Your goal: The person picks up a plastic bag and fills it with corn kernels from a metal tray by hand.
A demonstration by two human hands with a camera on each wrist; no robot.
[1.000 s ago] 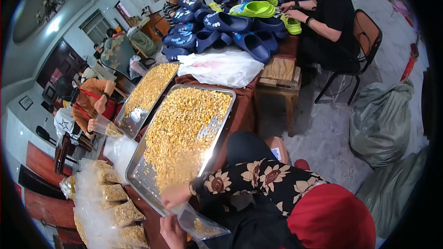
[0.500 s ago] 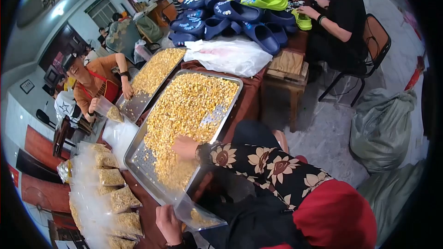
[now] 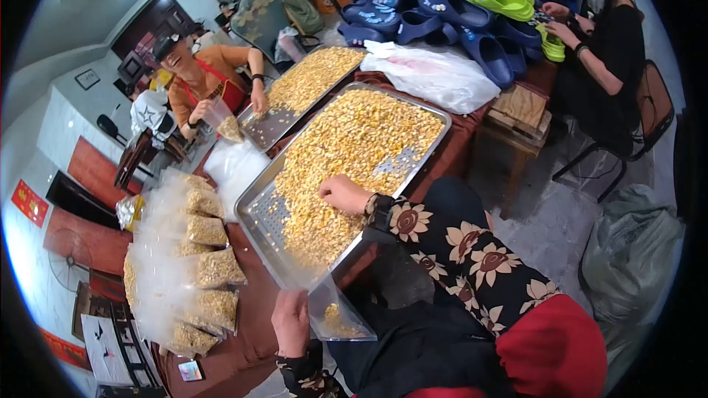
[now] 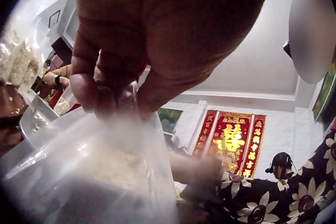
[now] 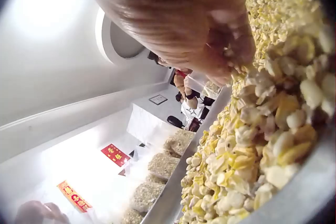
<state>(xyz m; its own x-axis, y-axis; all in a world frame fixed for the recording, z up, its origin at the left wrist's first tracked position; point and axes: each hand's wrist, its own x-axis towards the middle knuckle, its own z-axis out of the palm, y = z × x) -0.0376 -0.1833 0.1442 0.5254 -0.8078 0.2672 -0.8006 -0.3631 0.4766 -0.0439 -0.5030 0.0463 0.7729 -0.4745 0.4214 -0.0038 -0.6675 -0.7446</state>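
Note:
A metal tray [image 3: 261, 222] with a perforated bottom holds a heap of yellow and white dried kernels [image 3: 346, 140]. My right hand [image 3: 344, 194] is down in the near part of the heap, fingers curled into the kernels. In the right wrist view a few kernels show at its fingertips. Beside the tray's near corner, my left hand [image 3: 290, 317] pinches the rim of a clear plastic bag [image 3: 324, 324]. A small amount of kernels lies at the bottom of that bag. The left wrist view shows the fingers and thumb on the bag's film [image 4: 142, 166].
Several filled bags [image 3: 214, 269] stand left of the tray, with a stack of plastic film [image 3: 234, 166] behind them. Across the table a person [image 3: 221, 74] works at a second tray [image 3: 273, 124]. Clogs [image 3: 450, 11] and a white plastic sheet [image 3: 428, 77] lie beyond; a wooden stool [image 3: 520, 114] stands right.
My right hand has moved from the bag's mouth up into the heap of kernels. The left hand keeps hold of the bag. The head view has swung, shifting the scene to the right.

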